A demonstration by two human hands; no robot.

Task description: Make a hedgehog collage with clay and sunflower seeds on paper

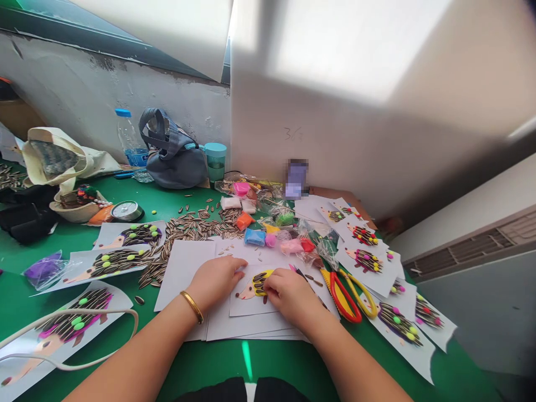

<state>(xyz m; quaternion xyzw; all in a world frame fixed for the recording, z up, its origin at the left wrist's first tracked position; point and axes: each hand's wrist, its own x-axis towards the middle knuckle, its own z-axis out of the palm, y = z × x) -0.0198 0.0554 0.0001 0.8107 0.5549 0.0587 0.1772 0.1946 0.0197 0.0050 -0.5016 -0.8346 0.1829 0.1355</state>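
A small white card (255, 308) lies on a stack of white paper, bearing a clay hedgehog (248, 291) with a peach face and a yellow body. Several sunflower seeds are set in the yellow clay. My right hand (291, 293) is over the hedgehog's right side, its fingers pinched together at the body; whatever is between the fingertips is hidden. My left hand (220, 279) rests on the paper at the card's upper left, thumb and forefinger stretched out and apart, holding nothing. Loose sunflower seeds (314, 280) lie right of my right hand.
A seed pile (196, 226) spreads behind the paper stack. Red-handled scissors (345, 298) and yellow-handled scissors (362, 293) lie at right. Finished hedgehog cards (400, 326) flank both sides. Clay packets (255, 237), a bottle (134, 148), a bag (176, 162) and a white cable (90, 312) are around.
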